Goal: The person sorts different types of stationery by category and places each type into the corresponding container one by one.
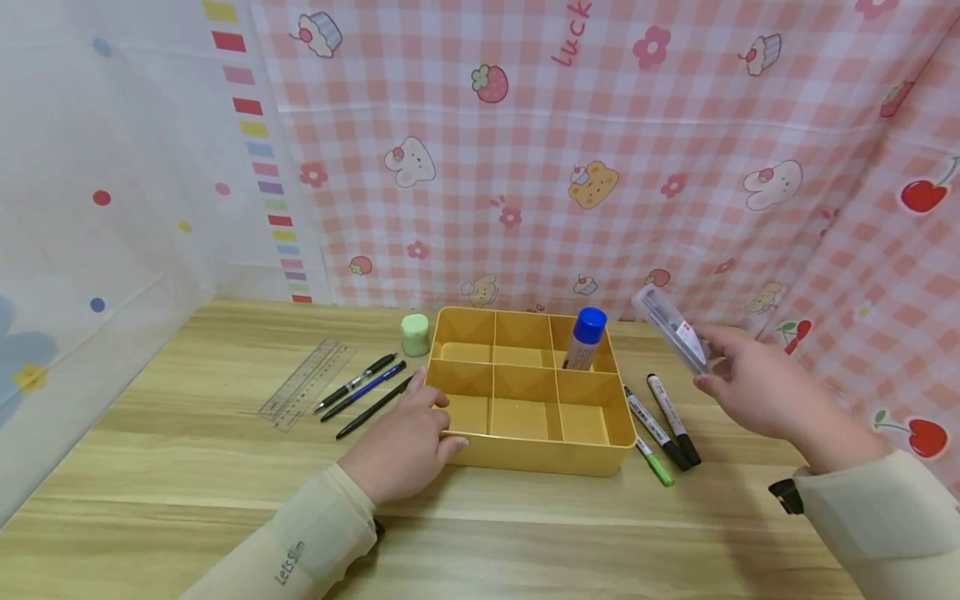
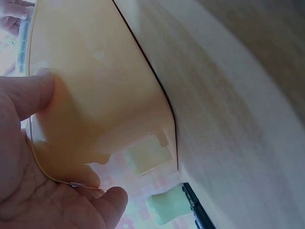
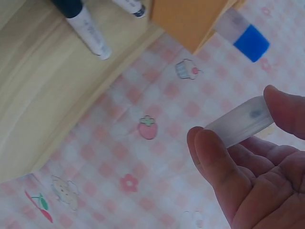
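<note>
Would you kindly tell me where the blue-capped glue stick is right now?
In the head view, the blue-capped glue stick stands upright in the back right compartment of the yellow organizer tray, left of the raised right hand.

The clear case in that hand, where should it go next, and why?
Probably down into an empty slot of the tray. The right hand holds the clear case just right of the tray, the left hand steadies it, and only the glue stick sits inside.

Clear case (image 1: 670,327): slim, translucent, tilted, held aloft right of tray. Yellow tray (image 1: 480,451): six compartments, flat on table.
</note>
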Tool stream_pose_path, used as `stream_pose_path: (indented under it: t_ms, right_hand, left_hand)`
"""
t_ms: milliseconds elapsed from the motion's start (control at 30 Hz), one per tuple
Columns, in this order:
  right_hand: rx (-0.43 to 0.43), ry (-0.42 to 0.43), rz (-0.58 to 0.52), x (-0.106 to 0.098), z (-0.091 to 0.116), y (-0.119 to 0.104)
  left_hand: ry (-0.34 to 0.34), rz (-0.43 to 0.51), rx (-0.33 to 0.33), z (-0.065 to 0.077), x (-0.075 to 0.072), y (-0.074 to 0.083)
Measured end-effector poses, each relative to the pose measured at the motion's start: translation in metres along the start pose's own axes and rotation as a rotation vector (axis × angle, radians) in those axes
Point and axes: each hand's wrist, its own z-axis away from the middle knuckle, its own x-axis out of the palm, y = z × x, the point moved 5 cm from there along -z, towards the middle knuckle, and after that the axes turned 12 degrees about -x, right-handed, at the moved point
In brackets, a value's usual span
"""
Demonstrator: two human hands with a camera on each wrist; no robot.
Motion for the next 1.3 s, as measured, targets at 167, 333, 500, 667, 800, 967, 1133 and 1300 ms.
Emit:
stream_pose_path:
  t_ms: [167, 333, 500, 667, 800, 967, 1133, 1300]
  right_hand:
    - [0.0, -0.028, -0.003, -0.002, 0.006, -0.009]
    - [-0.002, -0.056, 0.025, 0.0, 0.01, -0.015]
    - [-0.026, -0.056, 0.036, 0.002, 0.013, -0.021]
    - [-0.063, -0.059, 0.003, 0.005, 0.015, -0.029]
    - [-0.082, -0.085, -0.003, 0.01, 0.016, -0.034]
    - [-0.095, -0.122, 0.0, 0.018, 0.016, -0.037]
    - [-0.115, -0.158, 0.006, 0.025, 0.015, -0.043]
    - [-0.101, -0.21, 0.02, 0.032, 0.014, -0.045]
  left_hand:
    - [-0.008, -0.005, -0.008, 0.001, -0.001, 0.001]
    - [-0.011, -0.002, -0.003, 0.001, -0.003, 0.001]
    - [-0.014, 0.003, -0.001, 0.001, -0.002, 0.001]
    - [-0.013, -0.001, 0.007, -0.001, 0.0, 0.001]
    - [-0.011, -0.008, 0.011, -0.001, -0.001, 0.001]
    - [-0.009, -0.009, 0.018, -0.001, -0.002, 0.002]
    - [-0.01, -0.005, 0.021, -0.001, -0.003, 0.002]
    - [-0.007, -0.007, 0.025, -0.001, -0.002, 0.002]
